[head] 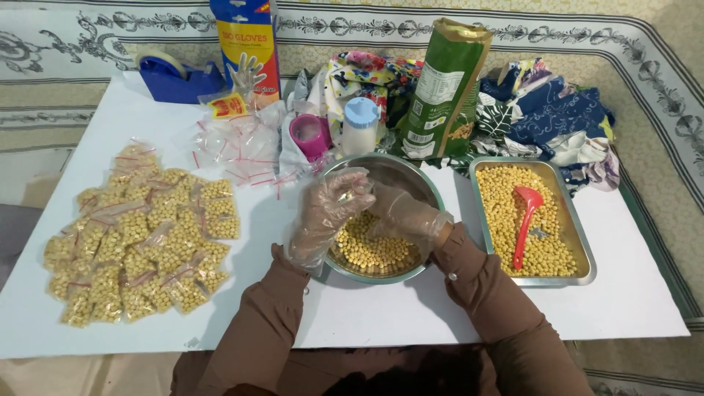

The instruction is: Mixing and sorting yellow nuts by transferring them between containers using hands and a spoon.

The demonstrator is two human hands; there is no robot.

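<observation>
Bare white sheet [381, 312] lies open near the bowl [433, 192]; tray [587, 253] blocks rightward.

Yellow beans [370, 249], silver bowl [433, 192], red scoop [525, 220], blue tape dispenser [176, 79], green bag [444, 88], brown sleeves [257, 330].

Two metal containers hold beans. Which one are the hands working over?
The round steel bowl in the middle: both gloved hands are over it. The rectangular tray to its right holds only beans and a red scoop.

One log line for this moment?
left hand: small bag | right hand: over beans | bowl: centre | tray: right
</observation>
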